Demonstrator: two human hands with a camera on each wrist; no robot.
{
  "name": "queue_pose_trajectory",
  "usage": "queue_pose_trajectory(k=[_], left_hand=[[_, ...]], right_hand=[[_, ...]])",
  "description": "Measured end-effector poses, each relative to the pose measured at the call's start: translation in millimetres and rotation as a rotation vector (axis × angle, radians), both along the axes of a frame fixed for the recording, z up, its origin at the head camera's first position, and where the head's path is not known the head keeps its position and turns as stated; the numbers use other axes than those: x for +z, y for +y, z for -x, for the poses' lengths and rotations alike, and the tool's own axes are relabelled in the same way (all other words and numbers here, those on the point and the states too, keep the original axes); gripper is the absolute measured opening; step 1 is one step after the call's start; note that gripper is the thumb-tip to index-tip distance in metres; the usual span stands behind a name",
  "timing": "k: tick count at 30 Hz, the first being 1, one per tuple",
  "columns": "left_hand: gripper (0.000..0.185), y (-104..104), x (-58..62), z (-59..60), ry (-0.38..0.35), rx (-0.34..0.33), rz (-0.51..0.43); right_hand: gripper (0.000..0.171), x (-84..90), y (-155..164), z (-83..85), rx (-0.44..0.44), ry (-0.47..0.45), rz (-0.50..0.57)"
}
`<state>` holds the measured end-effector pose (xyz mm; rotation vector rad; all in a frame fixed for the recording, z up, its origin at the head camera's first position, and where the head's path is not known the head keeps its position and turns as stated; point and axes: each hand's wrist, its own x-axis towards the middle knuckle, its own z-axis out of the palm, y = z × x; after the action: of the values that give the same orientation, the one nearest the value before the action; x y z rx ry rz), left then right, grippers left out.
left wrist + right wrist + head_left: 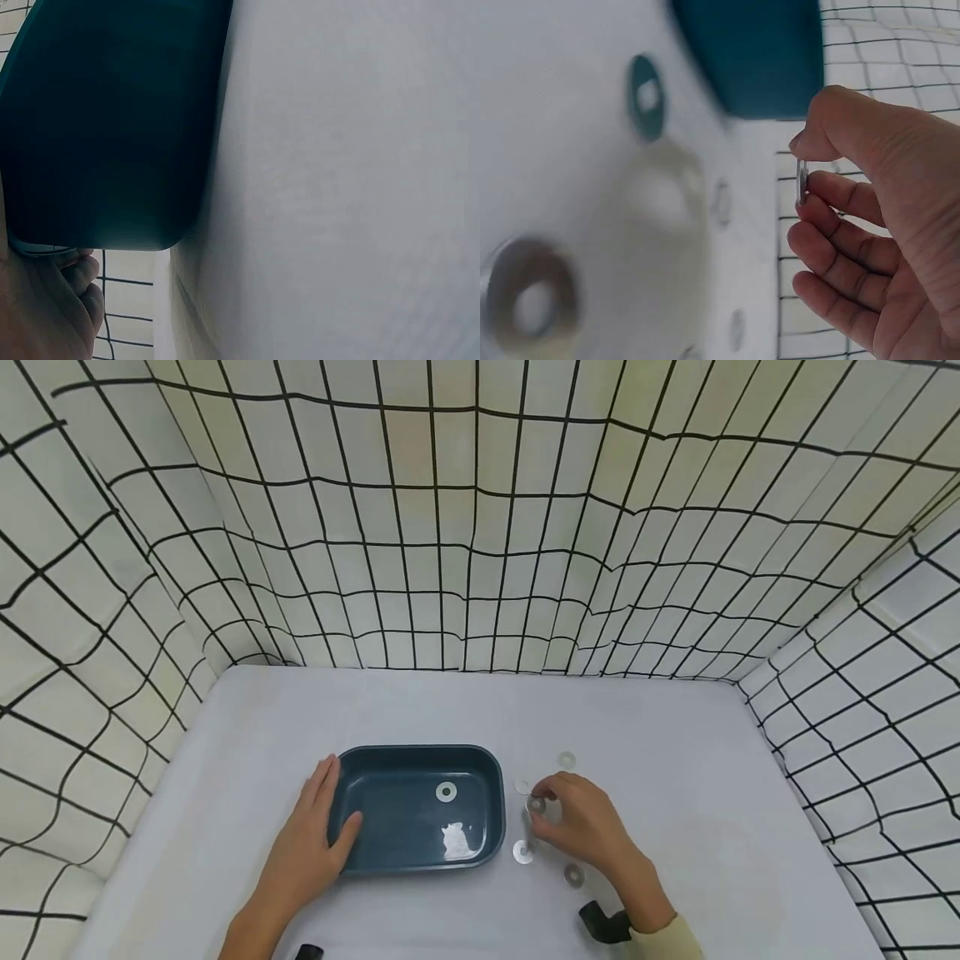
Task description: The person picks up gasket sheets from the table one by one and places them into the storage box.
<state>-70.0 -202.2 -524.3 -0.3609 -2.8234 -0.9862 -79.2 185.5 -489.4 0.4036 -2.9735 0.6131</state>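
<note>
A dark teal rectangular tray [420,852] sits on the white table, with one metal washer [446,792] on its floor. My left hand [303,843] holds the tray's left end, fingers along the outer wall and thumb over the rim. In the left wrist view the tray's outer wall [112,135] hides part of that hand. Just right of the tray, my right hand [585,822] pinches a washer [802,182] edge-on between thumb and index finger, above the table. Around it lie several loose washers, including a shiny one [523,852] and a duller one [574,875].
Another pale washer [566,760] lies beyond my right hand. White walls with black netting [472,527] enclose the table [637,718] at the back and sides. Black wrist-worn pieces [603,922] show by both forearms.
</note>
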Motion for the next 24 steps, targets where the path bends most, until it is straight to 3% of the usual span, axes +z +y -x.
queue_pose_trajectory(k=[10, 21, 24], left_hand=[[0.083, 0, 2.4, 2.0, -0.013, -0.005, -0.002], [0.082, 1, 3.7, 0.1, -0.003, 0.004, 0.009], [0.082, 3, 4.1, 1.0, 0.014, 0.004, 0.004]], right_hand=[[0.026, 37.4, -49, 17.5, 0.186, 0.083, 0.028], [0.023, 41.1, -90, 32.3, 0.313, 0.093, -0.099], [0.035, 44.4, -96, 34.2, 0.327, 0.082, -0.117]])
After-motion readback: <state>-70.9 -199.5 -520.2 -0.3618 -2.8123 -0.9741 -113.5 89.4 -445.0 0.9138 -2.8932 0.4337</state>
